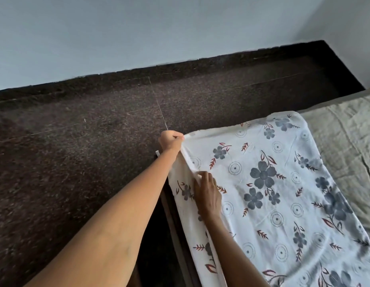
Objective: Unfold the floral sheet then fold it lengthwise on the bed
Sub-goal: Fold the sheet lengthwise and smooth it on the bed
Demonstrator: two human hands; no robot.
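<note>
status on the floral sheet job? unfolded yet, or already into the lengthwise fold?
Done: the floral sheet lies spread flat over the bed, so it looks at least partly unfolded. In hand: the left hand grips a corner pulled out past the bed's edge, while the right hand rests on the sheet near that edge. Left: no lengthwise fold is visible yet; the sheet's near end is out of frame.

Open floor (76,162) left of bed (345,125)

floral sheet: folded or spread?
Folded: the floral sheet lies doubled on the bed; left hand grips its layered corner.
</note>
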